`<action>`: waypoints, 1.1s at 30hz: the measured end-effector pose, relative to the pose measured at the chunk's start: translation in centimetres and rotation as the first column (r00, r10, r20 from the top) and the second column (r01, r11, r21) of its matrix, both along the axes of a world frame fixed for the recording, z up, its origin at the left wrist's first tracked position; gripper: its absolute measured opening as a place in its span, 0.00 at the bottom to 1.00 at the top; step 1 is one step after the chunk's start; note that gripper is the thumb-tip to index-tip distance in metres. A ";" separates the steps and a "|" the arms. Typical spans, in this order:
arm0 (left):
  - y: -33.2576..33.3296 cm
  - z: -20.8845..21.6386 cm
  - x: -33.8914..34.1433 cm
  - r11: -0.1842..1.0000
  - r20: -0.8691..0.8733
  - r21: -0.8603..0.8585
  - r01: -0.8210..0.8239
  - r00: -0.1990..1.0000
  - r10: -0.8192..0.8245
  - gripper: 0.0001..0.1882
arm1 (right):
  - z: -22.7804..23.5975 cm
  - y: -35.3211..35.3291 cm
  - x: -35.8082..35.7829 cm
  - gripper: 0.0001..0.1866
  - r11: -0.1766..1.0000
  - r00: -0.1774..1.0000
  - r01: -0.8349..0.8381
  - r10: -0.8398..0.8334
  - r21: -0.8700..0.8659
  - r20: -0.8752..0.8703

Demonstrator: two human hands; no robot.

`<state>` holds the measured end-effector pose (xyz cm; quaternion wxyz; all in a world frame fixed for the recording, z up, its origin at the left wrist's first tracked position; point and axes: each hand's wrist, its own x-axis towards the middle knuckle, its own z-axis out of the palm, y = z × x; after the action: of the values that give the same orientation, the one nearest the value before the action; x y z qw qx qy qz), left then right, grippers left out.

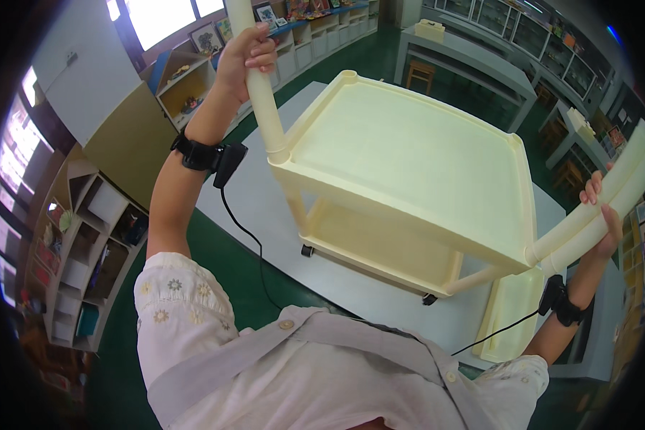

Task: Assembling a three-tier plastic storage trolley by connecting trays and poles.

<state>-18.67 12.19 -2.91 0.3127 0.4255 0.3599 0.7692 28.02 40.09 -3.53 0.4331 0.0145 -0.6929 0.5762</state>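
Note:
A cream plastic trolley [408,154] with a top tray and a lower shelf [387,244] stands on a pale table. From the top tray's near left corner rises a cream tube [266,115], and my left hand [244,61] is wrapped round it high up. At the near right corner two cream tubes [572,233] lie side by side, slanting outward. My right hand [600,218] grips the pair, fingers on one side and thumb on the other. Whether both tubes meet the corner socket I cannot tell. Small black casters [429,299] show under the lower shelf.
Another cream tray [510,319] lies on the pale table [265,183], below the right-hand tubes. Black cables hang from the bands on both my arms. Grey tables [473,64] and wooden stools [421,74] stand beyond; low shelves [86,265] line the left.

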 end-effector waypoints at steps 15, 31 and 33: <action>-3.0 -0.3 2.3 0.979 -0.215 0.204 0.009 0.976 0.035 0.05 | 0.5 -3.8 -1.6 0.36 0.966 0.979 0.186 -0.198 0.182 0.053; -0.8 -2.2 3.7 0.966 -0.268 0.163 -0.201 0.933 0.240 0.06 | -0.9 -4.5 -1.0 0.38 0.989 0.986 0.148 -0.149 -0.017 -0.074; 0.3 -3.2 2.7 0.951 -0.230 0.159 -0.267 0.926 0.299 0.08 | -1.1 -5.1 -2.0 0.39 0.957 0.956 0.288 -0.290 -0.039 -0.039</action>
<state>-15.97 12.47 -6.12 0.1231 0.4818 0.4056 0.7669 25.99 34.95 -4.62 0.5280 -0.0813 -0.6684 0.5175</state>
